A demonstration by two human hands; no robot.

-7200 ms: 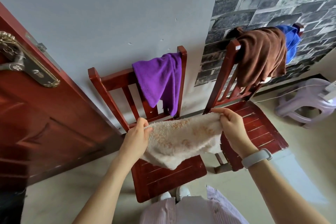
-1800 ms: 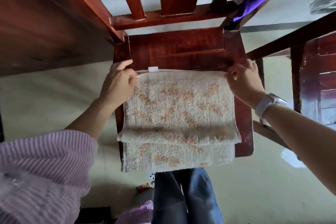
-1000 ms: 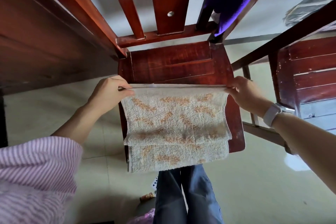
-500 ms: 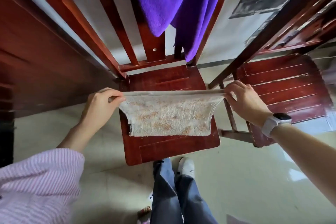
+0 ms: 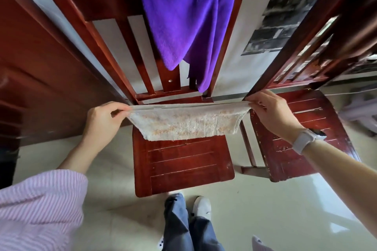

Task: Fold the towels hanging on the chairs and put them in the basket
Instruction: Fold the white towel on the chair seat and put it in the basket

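Both hands, left hand point(image 5: 103, 121) and right hand point(image 5: 271, 111), I'm pinching the folded beige towel point(image 5: 187, 123) taut above the chair seat point(image 5: 183, 165).

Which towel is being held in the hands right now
The beige towel, stretched between left hand and right hand; the purple towel hangs on the chair back.

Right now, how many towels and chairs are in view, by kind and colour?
Beige towel, held by the left hand and right hand: 1
Purple towel: 1
Red wooden chairs: 2
Total: 4
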